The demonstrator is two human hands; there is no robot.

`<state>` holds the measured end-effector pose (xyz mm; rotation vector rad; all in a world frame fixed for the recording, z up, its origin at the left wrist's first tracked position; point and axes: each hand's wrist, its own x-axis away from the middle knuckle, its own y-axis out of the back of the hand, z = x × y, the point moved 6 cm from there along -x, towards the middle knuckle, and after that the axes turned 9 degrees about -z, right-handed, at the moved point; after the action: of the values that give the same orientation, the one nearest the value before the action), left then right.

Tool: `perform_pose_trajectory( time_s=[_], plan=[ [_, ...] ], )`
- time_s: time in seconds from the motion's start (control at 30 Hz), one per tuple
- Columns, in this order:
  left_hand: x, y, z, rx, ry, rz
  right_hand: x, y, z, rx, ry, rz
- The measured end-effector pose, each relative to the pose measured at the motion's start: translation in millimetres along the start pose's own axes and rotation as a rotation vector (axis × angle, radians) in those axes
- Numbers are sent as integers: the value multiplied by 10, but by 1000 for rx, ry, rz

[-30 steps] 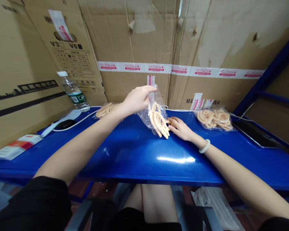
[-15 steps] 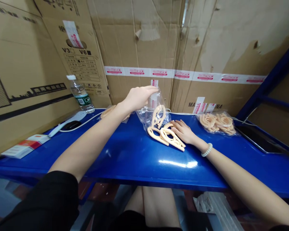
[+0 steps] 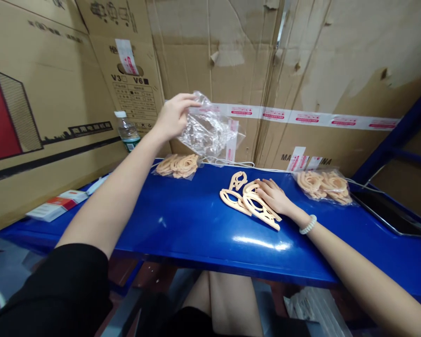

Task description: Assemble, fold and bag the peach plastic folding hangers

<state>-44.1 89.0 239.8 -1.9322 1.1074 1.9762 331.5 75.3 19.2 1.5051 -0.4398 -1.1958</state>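
My left hand [image 3: 175, 115] is raised over the back of the table, its fingers closed on the top of a clear plastic bag [image 3: 210, 131]. The bag hangs crumpled with nothing visible inside. On the table, my right hand [image 3: 274, 197] lies with its fingers stretched over the edge of several peach folding hangers [image 3: 259, 206]. Two hangers overlap under its fingertips. Another hanger [image 3: 235, 202] lies just left of them, and a small folded one [image 3: 238, 180] lies behind. My right fingertips partly cover the hangers they touch.
Bagged peach hangers [image 3: 178, 165] lie at the back left, and another bag of hangers [image 3: 323, 186] at the right beside a dark tablet [image 3: 389, 213]. A water bottle [image 3: 128, 131], a white-and-red box [image 3: 58, 205] and a white cable [image 3: 231, 162] are on the blue table [image 3: 182, 224]. Cardboard walls surround it.
My left hand has lifted the plastic bag up and to the left, away from the hangers. The hangers now lie loose on the table. My right hand stays on them.
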Motion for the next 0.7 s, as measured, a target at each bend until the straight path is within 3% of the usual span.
perform_pose_trajectory(
  time_s=[0.1, 0.2, 0.33, 0.43, 0.5, 0.57, 0.6, 0.63, 0.7],
  plan=[
    [252, 32, 615, -123, 217, 27, -5, 9, -2, -18, -65, 32],
    [683, -6, 1075, -208, 530, 26, -10, 23, 30, -27, -94, 33],
    [1079, -137, 1209, -251, 642, 15, -10, 43, 52, -39, -122, 21],
    [1167, -183, 1121, -274, 682, -10, -21, 121, 41, -46, -131, 2],
    [1153, -162, 894, -294, 671, -64, -44, 228, 40, -84, -120, -35],
    [1088, -136, 404, -261, 485, -158, -74, 376, 40, -139, -103, -121],
    [1071, -170, 73, -195, 346, -144, -87, 453, 32, -161, -103, -178],
    [1081, -251, -303, -95, 184, -64, -96, 522, 17, -172, -112, -237],
    [1259, -527, -1131, 156, -207, 304, -98, 612, -29, -175, -148, -330]
  ],
)
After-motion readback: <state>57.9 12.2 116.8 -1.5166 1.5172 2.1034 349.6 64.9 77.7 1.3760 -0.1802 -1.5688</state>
